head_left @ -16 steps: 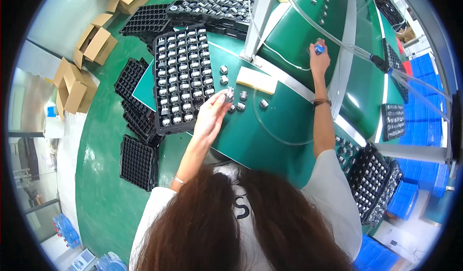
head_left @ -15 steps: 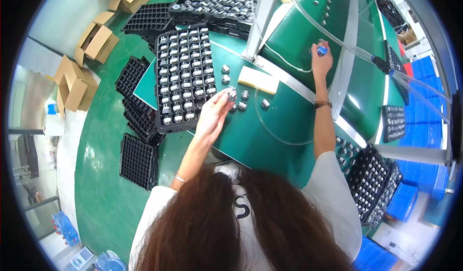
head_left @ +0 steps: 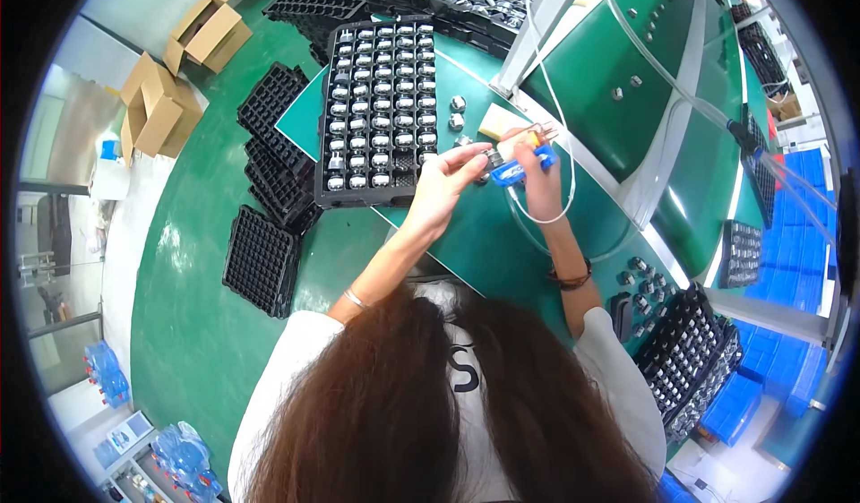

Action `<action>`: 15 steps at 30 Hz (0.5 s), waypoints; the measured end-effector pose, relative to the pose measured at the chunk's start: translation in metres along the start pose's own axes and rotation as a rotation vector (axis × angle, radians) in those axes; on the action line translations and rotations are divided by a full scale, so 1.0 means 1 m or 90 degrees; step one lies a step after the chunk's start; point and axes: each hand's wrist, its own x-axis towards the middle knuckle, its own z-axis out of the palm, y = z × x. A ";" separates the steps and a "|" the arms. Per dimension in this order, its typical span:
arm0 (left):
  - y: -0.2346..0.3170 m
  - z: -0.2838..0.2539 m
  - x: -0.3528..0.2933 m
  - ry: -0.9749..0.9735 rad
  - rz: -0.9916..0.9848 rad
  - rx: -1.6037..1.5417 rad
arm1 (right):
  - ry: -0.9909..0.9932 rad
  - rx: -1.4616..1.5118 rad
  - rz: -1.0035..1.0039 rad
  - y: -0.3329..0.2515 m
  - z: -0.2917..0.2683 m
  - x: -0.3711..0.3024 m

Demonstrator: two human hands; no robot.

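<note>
My left hand (head_left: 441, 186) pinches a small silvery metal part (head_left: 492, 157) between thumb and fingertips. Close beside it, my right hand (head_left: 543, 180) is closed around a blue hand tool (head_left: 512, 171), with a thin white hose (head_left: 571, 158) running by it. The tool's near end is at the metal part; whether they touch I cannot tell. To the left lies a black tray (head_left: 324, 145) with rows of similar metal parts in its pockets. A few loose metal parts (head_left: 458, 104) sit on the green table, next to a pale yellow block (head_left: 498, 120) partly hidden by my right hand.
A green conveyor belt (head_left: 591, 55) with scattered parts runs beyond a metal post (head_left: 542, 33). More filled trays stand at the far side and lower right (head_left: 681, 328). Stacked black trays (head_left: 260, 257) and open cardboard boxes (head_left: 161, 109) are on the floor at left.
My right hand has come back from over the conveyor belt to my left hand, bringing the blue tool. The left hand still holds a metal part. The whole view has shifted slightly.
</note>
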 end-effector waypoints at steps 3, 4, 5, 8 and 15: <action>-0.002 0.003 -0.001 -0.003 -0.006 -0.003 | 0.013 0.013 -0.028 0.005 0.001 -0.004; -0.001 0.004 -0.003 0.006 0.003 -0.013 | 0.011 0.014 -0.028 0.005 0.002 -0.005; 0.000 0.004 -0.004 0.015 0.011 -0.022 | 0.006 0.001 -0.025 0.006 0.002 -0.005; -0.002 -0.001 -0.007 0.000 0.012 0.002 | -0.006 -0.015 -0.015 0.008 0.005 -0.006; -0.003 -0.004 -0.008 0.021 0.015 -0.012 | 0.007 -0.020 0.023 0.008 0.011 -0.011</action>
